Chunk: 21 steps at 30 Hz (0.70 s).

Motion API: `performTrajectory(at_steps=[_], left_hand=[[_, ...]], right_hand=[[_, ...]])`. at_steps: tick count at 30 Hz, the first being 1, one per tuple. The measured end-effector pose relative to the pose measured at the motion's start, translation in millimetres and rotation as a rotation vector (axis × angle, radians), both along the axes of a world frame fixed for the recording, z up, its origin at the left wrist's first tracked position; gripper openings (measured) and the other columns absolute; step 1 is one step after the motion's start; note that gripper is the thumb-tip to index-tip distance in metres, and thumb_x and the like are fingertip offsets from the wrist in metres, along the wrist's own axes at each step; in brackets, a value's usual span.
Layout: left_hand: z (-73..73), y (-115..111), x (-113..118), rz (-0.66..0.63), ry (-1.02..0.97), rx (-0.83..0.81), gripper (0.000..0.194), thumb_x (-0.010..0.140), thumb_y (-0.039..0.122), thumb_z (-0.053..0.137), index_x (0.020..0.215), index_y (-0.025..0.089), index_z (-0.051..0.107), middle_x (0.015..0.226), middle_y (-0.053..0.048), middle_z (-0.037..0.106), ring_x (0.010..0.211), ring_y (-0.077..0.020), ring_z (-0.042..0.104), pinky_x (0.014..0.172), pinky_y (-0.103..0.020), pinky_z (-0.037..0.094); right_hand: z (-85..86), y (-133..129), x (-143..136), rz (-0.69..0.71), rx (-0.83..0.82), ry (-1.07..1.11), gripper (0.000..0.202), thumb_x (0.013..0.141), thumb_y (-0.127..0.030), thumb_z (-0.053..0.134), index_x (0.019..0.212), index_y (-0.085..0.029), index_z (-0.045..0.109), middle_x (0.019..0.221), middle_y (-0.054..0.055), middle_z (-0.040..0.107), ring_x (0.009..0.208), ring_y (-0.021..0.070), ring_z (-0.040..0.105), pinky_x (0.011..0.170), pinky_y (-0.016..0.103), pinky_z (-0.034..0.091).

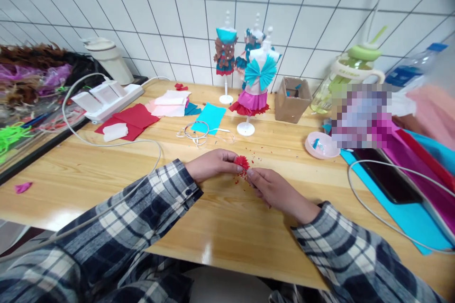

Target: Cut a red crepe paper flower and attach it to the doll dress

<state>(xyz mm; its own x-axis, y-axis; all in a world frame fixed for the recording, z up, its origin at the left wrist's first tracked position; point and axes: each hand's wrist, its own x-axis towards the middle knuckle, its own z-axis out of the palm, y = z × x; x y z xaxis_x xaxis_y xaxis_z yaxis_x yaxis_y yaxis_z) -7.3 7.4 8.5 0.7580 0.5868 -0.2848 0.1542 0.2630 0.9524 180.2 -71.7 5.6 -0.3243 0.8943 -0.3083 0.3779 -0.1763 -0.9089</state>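
A small red paper flower (242, 161), with a finely cut fringe, is held over the table by my left hand (217, 164), its thumb and fingers pinching the left edge. My right hand (272, 187) is closed at the flower's right side. A thin dark tip shows between its fingers, but the rest of that item is hidden. Tiny red paper scraps (244, 190) lie scattered below and around the flower. Beyond my hands stands a small white dress form (246, 128) wearing a turquoise pleated bow and a pink and red skirt.
Behind are more dressed forms (226, 52) and a cardboard box (292, 99). Red paper (138, 120), a turquoise sheet (213, 116) and coiled wire (196, 133) lie ahead. At right are a pink bowl (329, 151) and phone (387, 177). A white cable (142, 141) crosses my left arm.
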Motion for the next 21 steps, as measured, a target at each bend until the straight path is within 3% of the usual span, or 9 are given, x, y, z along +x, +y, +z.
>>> performTrajectory(at_steps=[12, 21], left_hand=[[-1.9, -1.8, 1.3, 0.053, -0.127, -0.146, 0.016, 0.075, 0.024, 0.07, 0.086, 0.012, 0.07, 0.087, -0.007, 0.072, 0.082, -0.0153, 0.064, 0.083, -0.029, 0.046], [0.3, -5.0, 4.8, 0.107, -0.146, -0.131, 0.012, 0.076, 0.021, 0.069, 0.084, 0.012, 0.069, 0.084, -0.004, 0.071, 0.077, -0.0129, 0.062, 0.081, -0.028, 0.045]], right_hand=[[1.7, -1.9, -2.7, -0.081, -0.11, 0.073, 0.046, 0.089, -0.062, 0.03, 0.073, -0.02, 0.042, 0.048, -0.007, 0.04, 0.038, 0.0077, 0.036, 0.034, 0.019, 0.031], [-3.5, -7.3, -8.4, -0.08, -0.123, 0.119, 0.047, 0.091, -0.063, 0.022, 0.082, -0.021, 0.041, 0.053, -0.002, 0.06, 0.034, 0.0091, 0.048, 0.034, 0.018, 0.032]])
